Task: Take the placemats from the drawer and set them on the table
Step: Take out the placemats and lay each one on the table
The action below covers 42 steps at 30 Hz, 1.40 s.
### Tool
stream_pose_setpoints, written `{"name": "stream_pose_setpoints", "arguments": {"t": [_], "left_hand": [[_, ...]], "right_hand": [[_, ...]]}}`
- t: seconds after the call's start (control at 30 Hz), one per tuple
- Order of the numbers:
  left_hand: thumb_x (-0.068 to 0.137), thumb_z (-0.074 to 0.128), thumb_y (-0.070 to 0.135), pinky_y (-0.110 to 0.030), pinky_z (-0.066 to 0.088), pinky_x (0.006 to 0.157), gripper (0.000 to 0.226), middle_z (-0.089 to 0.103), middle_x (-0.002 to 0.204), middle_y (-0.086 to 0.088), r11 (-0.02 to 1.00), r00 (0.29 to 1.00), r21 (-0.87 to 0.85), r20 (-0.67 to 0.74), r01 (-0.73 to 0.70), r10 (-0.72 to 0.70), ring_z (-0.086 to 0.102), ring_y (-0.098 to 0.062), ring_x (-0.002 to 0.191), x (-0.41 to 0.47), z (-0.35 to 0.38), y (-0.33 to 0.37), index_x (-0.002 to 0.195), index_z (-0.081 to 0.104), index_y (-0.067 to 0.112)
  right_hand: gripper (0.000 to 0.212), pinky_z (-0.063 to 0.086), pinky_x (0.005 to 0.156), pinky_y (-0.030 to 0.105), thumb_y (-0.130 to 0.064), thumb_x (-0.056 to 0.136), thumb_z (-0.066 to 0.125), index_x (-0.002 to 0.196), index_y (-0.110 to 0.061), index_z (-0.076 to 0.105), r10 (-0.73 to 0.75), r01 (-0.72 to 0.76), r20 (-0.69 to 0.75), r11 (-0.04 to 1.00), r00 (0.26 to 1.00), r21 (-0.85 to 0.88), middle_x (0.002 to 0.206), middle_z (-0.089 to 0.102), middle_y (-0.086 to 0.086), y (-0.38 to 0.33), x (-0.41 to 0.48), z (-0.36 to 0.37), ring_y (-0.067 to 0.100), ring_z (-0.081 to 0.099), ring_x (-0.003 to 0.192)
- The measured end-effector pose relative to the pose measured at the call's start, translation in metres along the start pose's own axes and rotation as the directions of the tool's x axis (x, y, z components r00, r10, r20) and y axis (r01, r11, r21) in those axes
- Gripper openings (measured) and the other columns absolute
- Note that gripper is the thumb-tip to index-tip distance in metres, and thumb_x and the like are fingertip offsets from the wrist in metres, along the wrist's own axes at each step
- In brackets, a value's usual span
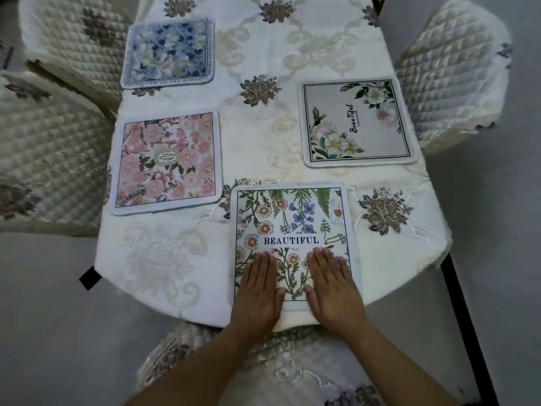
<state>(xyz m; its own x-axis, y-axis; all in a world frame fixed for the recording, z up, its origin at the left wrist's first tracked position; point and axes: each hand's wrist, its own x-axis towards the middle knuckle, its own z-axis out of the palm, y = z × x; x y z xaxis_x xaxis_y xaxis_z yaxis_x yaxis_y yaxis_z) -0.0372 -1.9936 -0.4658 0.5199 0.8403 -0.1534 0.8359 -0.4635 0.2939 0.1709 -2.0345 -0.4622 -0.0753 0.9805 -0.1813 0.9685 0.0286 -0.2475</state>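
Note:
Several square placemats lie flat on the white embroidered tablecloth (257,148). A blue floral placemat (169,52) is at the far left, a pink floral placemat (167,162) sits nearer on the left, and a grey placemat with white flowers (358,121) is on the right. The wildflower placemat printed BEAUTIFUL (292,224) lies at the near edge. My left hand (259,291) and my right hand (332,288) rest palm-down, fingers together, on its near half, holding nothing.
Quilted cream chairs stand at the left (49,148), far left (76,33), right (450,71) and just below my arms (263,361). A black table frame bar (465,317) runs along the right. Grey floor surrounds the table.

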Motion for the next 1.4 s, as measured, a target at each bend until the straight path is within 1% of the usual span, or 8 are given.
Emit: {"name": "stream_pose_setpoints", "arguments": {"t": [0.17, 0.33, 0.6, 0.83, 1.07, 1.13, 1.23, 1.4], "left_hand": [[0.1, 0.031, 0.044, -0.046, 0.014, 0.12, 0.067, 0.015, 0.16, -0.019, 0.999, 0.999, -0.033, 0.034, 0.041, -0.039, 0.01, -0.031, 0.149, -0.006, -0.003, -0.007, 0.15, 0.021, -0.001], [0.102, 0.025, 0.035, -0.047, 0.003, 0.122, 0.063, 0.002, 0.16, -0.02, 0.987, 0.995, -0.126, 0.019, 0.103, -0.101, -0.005, -0.033, 0.149, 0.064, -0.028, 0.015, 0.151, 0.008, -0.001], [0.1, 0.027, 0.027, -0.048, 0.002, 0.12, 0.062, 0.005, 0.16, -0.022, 0.998, 0.989, -0.024, 0.137, 0.052, -0.048, -0.001, -0.037, 0.148, 0.195, -0.059, -0.007, 0.151, 0.005, 0.0], [0.101, 0.017, 0.047, -0.042, -0.004, 0.12, 0.069, -0.004, 0.161, -0.018, 0.997, 0.989, 0.077, 0.15, -0.001, -0.011, -0.009, -0.03, 0.149, 0.185, -0.054, -0.029, 0.152, -0.002, 0.003], [0.098, 0.006, 0.052, -0.046, 0.001, 0.122, 0.074, -0.006, 0.16, -0.02, 0.997, 0.993, 0.068, 0.114, 0.026, -0.034, -0.011, -0.031, 0.148, 0.152, -0.061, -0.07, 0.152, -0.002, 0.001], [0.097, 0.001, 0.052, -0.051, 0.007, 0.121, 0.077, -0.001, 0.158, -0.027, 0.995, 0.994, 0.086, 0.096, 0.042, -0.05, -0.008, -0.037, 0.147, 0.142, -0.061, -0.07, 0.15, 0.003, -0.005], [0.097, 0.008, 0.053, -0.047, -0.001, 0.121, 0.079, -0.003, 0.158, -0.027, 0.991, 0.984, 0.035, 0.117, 0.131, -0.134, -0.009, -0.036, 0.147, 0.126, -0.057, -0.062, 0.15, 0.002, -0.005], [0.1, 0.012, 0.051, -0.051, 0.008, 0.121, 0.076, -0.006, 0.158, -0.028, 0.991, 0.989, 0.078, 0.089, 0.11, -0.117, -0.01, -0.04, 0.147, 0.053, -0.032, -0.05, 0.149, -0.001, -0.006]], "right_hand": [[0.067, 0.015, 0.12, 0.046, -0.043, 0.098, 0.034, 0.154, -0.009, 0.017, 0.014, -0.016, 0.043, 0.999, 0.999, 0.036, 0.163, 0.014, 0.007, 0.008, -0.005, -0.008, 0.022, 0.007, 0.151], [0.062, -0.002, 0.122, 0.037, -0.04, 0.1, 0.022, 0.155, -0.013, 0.011, 0.07, -0.072, 0.027, 0.993, 0.997, 0.098, 0.163, 0.009, 0.006, 0.003, 0.053, -0.029, 0.019, -0.001, 0.151], [0.077, 0.005, 0.123, 0.045, -0.031, 0.093, 0.043, 0.155, -0.012, 0.002, 0.022, -0.028, 0.223, 0.999, 0.975, 0.021, 0.165, 0.001, 0.005, 0.004, 0.184, -0.069, 0.021, -0.003, 0.151], [0.063, 0.003, 0.123, 0.04, -0.033, 0.1, 0.025, 0.155, -0.012, 0.002, -0.007, 0.003, 0.191, 1.0, 0.982, 0.024, 0.164, 0.0, 0.006, 0.023, 0.178, -0.07, 0.02, -0.003, 0.151], [0.07, 0.009, 0.121, 0.042, -0.041, 0.093, 0.012, 0.155, -0.01, 0.004, 0.156, -0.163, 0.163, 0.986, 0.974, 0.026, 0.164, 0.003, 0.01, 0.091, 0.137, -0.082, 0.024, 0.003, 0.151], [0.067, 0.009, 0.121, 0.044, -0.039, 0.096, 0.015, 0.155, -0.008, 0.004, 0.189, -0.189, 0.178, 0.982, 0.966, -0.017, 0.164, 0.003, 0.012, 0.091, 0.136, -0.082, 0.025, 0.004, 0.151], [0.062, 0.008, 0.122, 0.046, -0.033, 0.102, 0.019, 0.154, -0.006, 0.001, 0.225, -0.218, 0.18, 0.974, 0.957, -0.06, 0.163, 0.0, 0.014, 0.082, 0.128, -0.075, 0.027, 0.002, 0.151], [0.063, 0.01, 0.122, 0.044, -0.035, 0.099, 0.019, 0.154, -0.003, 0.009, 0.239, -0.245, 0.157, 0.969, 0.958, 0.019, 0.162, 0.009, 0.018, 0.058, 0.05, -0.056, 0.031, 0.008, 0.15]]}}
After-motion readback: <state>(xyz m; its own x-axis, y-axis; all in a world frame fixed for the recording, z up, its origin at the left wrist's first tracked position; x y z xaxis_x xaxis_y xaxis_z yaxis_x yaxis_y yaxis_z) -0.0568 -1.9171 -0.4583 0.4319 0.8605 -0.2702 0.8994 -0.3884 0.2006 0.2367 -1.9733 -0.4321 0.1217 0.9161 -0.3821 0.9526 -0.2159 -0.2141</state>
